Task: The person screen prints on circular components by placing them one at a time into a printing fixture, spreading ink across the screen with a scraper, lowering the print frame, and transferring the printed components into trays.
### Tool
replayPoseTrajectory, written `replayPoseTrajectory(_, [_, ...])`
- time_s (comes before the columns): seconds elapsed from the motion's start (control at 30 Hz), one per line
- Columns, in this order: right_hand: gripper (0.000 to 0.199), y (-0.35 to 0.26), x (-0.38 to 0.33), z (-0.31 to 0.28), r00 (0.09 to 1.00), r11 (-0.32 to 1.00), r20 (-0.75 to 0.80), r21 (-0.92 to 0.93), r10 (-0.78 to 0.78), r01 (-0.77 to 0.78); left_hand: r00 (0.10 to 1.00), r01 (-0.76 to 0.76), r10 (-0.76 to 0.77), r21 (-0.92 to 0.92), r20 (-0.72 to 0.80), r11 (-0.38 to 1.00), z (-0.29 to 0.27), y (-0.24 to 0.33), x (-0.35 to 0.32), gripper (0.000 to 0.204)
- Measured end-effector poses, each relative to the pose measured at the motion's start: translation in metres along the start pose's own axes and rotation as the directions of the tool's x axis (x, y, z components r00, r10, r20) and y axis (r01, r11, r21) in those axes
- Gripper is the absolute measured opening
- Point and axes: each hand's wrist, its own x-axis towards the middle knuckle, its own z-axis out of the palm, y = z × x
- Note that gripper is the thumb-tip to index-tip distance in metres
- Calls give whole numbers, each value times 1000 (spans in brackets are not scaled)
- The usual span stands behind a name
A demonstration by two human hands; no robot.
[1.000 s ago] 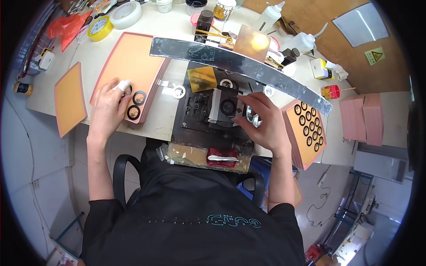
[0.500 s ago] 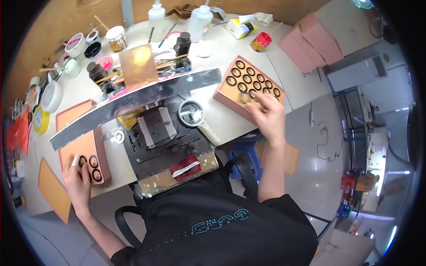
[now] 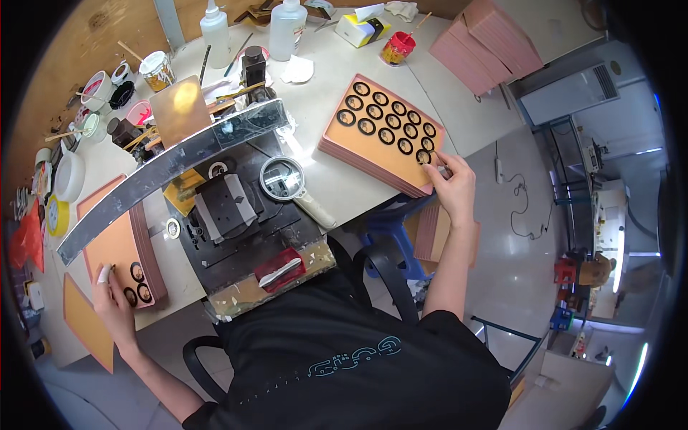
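Observation:
My right hand [image 3: 454,188] is at the right edge of an orange tray [image 3: 358,147] atop a pink-edged stack. Its thumb and forefinger close on a black ring-shaped piece [image 3: 424,156] with a tan centre, at the near end of the rows. Several matching round pieces [image 3: 386,135] lie in rows on that tray. At the far left, my left hand [image 3: 113,307] rests over another orange tray [image 3: 118,247], a white wrap on one finger. Its fingertips are drawn together around something small and dark. Beside them lie a few black rings [image 3: 143,292].
Between the trays stands a black work fixture [image 3: 228,208] under a long dark bar [image 3: 179,172]. A magnifying glass [image 3: 282,178] lies right of it, a red pouch [image 3: 279,269] in front. Bottles [image 3: 288,30], paint pots [image 3: 156,70] and a red cup [image 3: 397,49] stand behind.
The view has shifted to the right. My right hand has moved from over the tray's middle to its right edge, lowering a ring there. My left hand has drawn slightly away from the rings.

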Motion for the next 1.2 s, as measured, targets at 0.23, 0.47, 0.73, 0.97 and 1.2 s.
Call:
replayPoseTrajectory(0.23, [43, -20, -12, -9, 988, 987, -34, -66, -151, 148, 918, 339, -378, -262, -116, 904, -4, -1, -21, 28])
replayPoseTrajectory(0.47, [31, -85, -69, 65, 978, 931, 93, 334, -189, 149, 939, -343, 244, -590, -244, 730, 70, 181, 38, 32])
replayPoseTrajectory(0.73, [18, -43, -80, 147, 994, 886, -69, 452, -79, 102, 866, -497, 467, -417, -180, 761, 83, 201, 19, 28])
replayPoseTrajectory(0.97, [14, -53, -79, 148, 977, 949, -99, 235, -190, 208, 862, -495, 498, -366, -92, 788, 73, 205, 14, 28])
replayPoseTrajectory(1.2, [13, -57, -80, 147, 972, 950, -109, 213, -210, 229, 830, -530, 558, -315, -1, 788, 67, 195, 22, 27])
